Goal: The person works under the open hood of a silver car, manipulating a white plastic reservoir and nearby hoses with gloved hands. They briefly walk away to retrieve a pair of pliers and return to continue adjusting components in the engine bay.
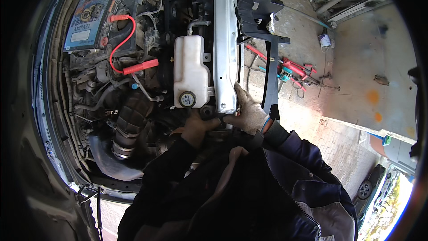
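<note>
A long silver metal crossbar (pixel 225 49) runs along the front of an open engine bay. My right hand (pixel 250 112), in a pale, dirty glove, wraps round its near end, fingers along the outer side and thumb across the bottom. Just left of it, my left hand (pixel 196 128) is closed low by a dark part (pixel 219 120) under the bar end; what lies in its fingers is hidden. Above the left hand sits a whitish plastic fluid reservoir (pixel 191 58) with a dark round cap (pixel 187 99).
A blue-labelled car battery (pixel 91 16) stands far left, with a red cable (pixel 135 29) from it to a red handle (pixel 140 66). Nearer lies a ribbed air hose (pixel 131 116). A black plastic frame (pixel 271 63) flanks the bar; red tools (pixel 294 69) lie on the floor beyond.
</note>
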### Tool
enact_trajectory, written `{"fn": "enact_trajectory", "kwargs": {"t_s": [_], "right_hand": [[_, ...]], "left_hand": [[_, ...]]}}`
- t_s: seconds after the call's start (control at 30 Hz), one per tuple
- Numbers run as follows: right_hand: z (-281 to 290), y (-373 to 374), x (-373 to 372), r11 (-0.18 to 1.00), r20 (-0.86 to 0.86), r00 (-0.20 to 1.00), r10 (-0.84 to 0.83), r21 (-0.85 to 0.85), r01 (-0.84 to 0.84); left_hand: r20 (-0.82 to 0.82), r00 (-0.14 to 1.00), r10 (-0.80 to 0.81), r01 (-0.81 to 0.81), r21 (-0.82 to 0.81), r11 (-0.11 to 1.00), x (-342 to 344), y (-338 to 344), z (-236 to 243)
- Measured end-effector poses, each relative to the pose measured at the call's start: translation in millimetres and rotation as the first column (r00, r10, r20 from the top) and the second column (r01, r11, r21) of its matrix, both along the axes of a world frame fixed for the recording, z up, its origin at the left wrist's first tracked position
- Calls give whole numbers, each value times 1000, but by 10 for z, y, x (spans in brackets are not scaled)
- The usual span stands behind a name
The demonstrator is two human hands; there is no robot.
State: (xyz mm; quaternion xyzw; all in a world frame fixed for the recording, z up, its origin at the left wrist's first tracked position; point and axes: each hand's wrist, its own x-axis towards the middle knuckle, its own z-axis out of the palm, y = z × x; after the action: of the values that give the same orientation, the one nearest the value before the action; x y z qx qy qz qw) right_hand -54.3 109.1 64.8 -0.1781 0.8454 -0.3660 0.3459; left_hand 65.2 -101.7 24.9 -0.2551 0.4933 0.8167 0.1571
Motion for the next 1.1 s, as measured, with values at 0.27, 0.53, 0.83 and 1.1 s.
{"fn": "enact_trajectory", "kwargs": {"t_s": [0.27,0.53,0.83,1.1], "right_hand": [[-10,4,13,995,34,999,-31,-98,35],[-178,57,14,992,31,999,-16,-128,20],[-275,121,-6,951,26,1000,-4,-308,12],[-327,104,-59,992,-31,999,12,-122,-16]], "left_hand": [[72,997,16,-22,89,996,-33,18,80],[-33,998,-57,58,21,998,-1,-6,-133],[-101,995,-14,7,-68,998,-12,41,-173],[-172,985,19,-34,-88,996,-13,82,-293]]}}
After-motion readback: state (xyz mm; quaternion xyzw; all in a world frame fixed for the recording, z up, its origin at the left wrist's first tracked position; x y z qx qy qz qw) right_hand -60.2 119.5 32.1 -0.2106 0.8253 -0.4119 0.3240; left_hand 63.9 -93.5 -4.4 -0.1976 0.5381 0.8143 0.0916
